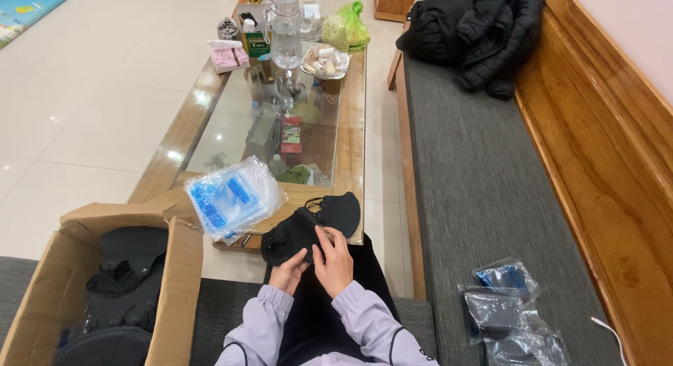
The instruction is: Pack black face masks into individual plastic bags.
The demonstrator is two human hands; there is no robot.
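Both of my hands hold a stack of black face masks point(294, 233) at the near edge of the glass-topped table point(354, 120). My left hand point(287, 271) grips the stack from below. My right hand point(335, 259) pinches the masks from the right, thumb on top. Another black mask point(341, 212) lies on the table just behind them. A pile of clear plastic bags with blue print point(231, 196) rests on the table to the left of the masks.
An open cardboard box point(179, 268) with black masks inside stands at my left. Packed masks in clear bags point(508, 310) lie on the grey bench cushion point(477, 177) at right, black jackets point(480, 26) at its far end. A glass jug point(285, 29), tissue box and plate crowd the table's far end.
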